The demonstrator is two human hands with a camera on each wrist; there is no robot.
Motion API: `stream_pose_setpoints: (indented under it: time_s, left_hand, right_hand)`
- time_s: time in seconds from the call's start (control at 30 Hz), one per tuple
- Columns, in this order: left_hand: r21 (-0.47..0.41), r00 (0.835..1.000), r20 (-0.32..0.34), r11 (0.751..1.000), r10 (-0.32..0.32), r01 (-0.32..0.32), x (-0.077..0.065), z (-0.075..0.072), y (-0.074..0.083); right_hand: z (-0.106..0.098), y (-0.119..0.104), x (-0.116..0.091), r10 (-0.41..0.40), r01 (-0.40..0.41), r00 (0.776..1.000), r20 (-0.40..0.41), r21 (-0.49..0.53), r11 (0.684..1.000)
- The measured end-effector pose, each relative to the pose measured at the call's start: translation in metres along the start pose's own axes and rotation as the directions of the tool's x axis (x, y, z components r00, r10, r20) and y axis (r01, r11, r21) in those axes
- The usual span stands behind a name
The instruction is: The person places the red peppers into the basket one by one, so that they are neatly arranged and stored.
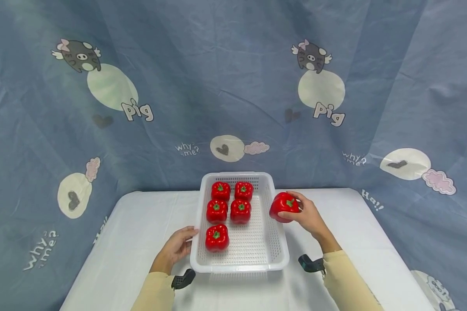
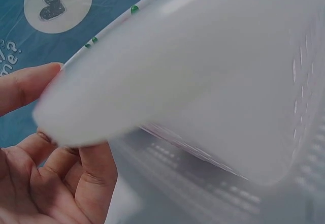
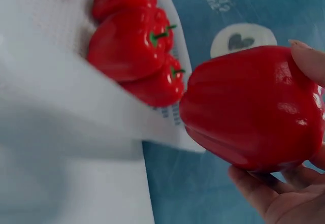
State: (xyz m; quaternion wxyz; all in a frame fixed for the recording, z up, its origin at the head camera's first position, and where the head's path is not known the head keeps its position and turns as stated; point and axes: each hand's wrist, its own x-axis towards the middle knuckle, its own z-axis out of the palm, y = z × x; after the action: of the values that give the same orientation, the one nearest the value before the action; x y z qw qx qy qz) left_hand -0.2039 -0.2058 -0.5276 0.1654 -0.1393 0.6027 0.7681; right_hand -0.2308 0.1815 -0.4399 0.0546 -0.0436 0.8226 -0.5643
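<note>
A white plastic basket (image 1: pixel 253 255) holds several red bell peppers (image 1: pixel 216 238) with green stems, grouped in its left and middle part. My left hand (image 1: pixel 180 244) grips the basket's left rim, thumb over the edge and fingers beneath it, as the left wrist view shows with the hand (image 2: pixel 66 176) close up. Just over the basket's right rim, my right hand (image 1: pixel 306 216) holds another red bell pepper (image 1: pixel 283 207) between thumb and fingers. In the right wrist view this pepper (image 3: pixel 249 107) is tilted on its side, its stem end towards the palm.
The basket stands on a table with a white cover (image 1: pixel 140 224). Behind and beside the table hangs a blue curtain (image 1: pixel 233 86) printed with pigs, hearts and lettering. A dark wrist camera (image 1: pixel 310 263) is strapped to each forearm.
</note>
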Motion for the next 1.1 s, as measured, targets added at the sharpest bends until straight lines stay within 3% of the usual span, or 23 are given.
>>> stream_pose_setpoints:
  time_s: [0.67, 1.1]
  left_hand:
    - [0.019, 0.999, -0.040, 1.000, -0.007, 0.008, -0.002, -0.001, -0.002]
    - [0.031, 0.999, -0.044, 1.000, -0.002, 0.003, 0.000, 0.000, -0.001]
  right_hand:
    - [0.053, -0.014, 0.021, 0.028, -0.008, 0.984, 0.176, -0.113, 0.994]
    - [0.080, -0.011, 0.030, 0.069, -0.020, 0.972, 0.227, -0.209, 0.978]
